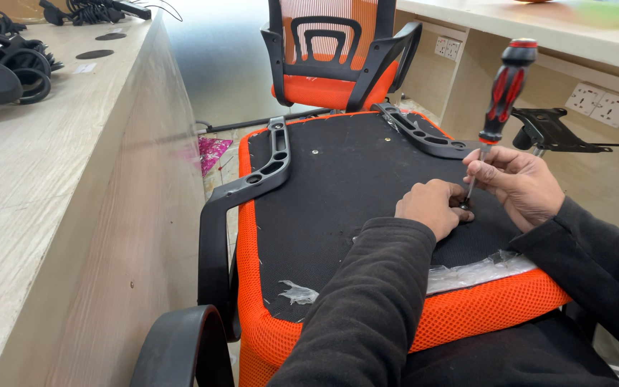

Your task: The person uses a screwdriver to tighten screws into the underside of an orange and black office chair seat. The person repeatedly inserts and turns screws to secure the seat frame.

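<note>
An orange mesh chair seat (338, 179) lies upside down, its black fabric underside facing up. My left hand (431, 206) is closed, its fingers pressing on a small dark fastener on that underside. My right hand (517, 183) grips the metal shaft of a red-and-black screwdriver (504, 89), which stands nearly upright with its tip at the fastener beside my left fingers. Black armrest brackets sit on both sides of the seat: the left armrest bracket (270, 161) and the right armrest bracket (424, 136).
A wooden counter (51, 179) runs along the left, with black chair parts (1, 64) at its far end. An assembled orange chair (338, 50) stands behind the seat. A black metal seat mechanism (553, 132) rests at right below wall sockets (610, 107). Torn plastic wrap (474, 272) lies on the seat's near edge.
</note>
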